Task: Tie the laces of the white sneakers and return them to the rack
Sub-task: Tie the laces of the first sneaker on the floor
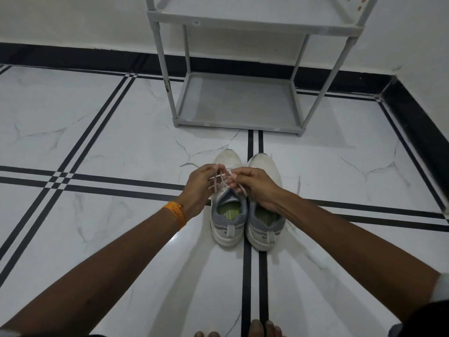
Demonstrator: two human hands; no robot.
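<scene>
Two white sneakers with grey collars stand side by side on the floor, toes pointing away from me: the left sneaker (227,224) and the right sneaker (264,229). My left hand (198,190) and my right hand (257,188) both pinch the pale laces (220,182) of the left sneaker, crossed between my fingers above its tongue. My right hand hides the laces of the right sneaker. The grey shoe rack (238,122) stands against the wall just beyond the toes, its bottom shelf bare.
The floor is glossy white marble tile (121,147) with black stripe lines. A black skirting runs along the wall behind the rack and down the right side. My toes (257,329) show at the bottom edge. An orange thread band (176,211) wraps my left wrist.
</scene>
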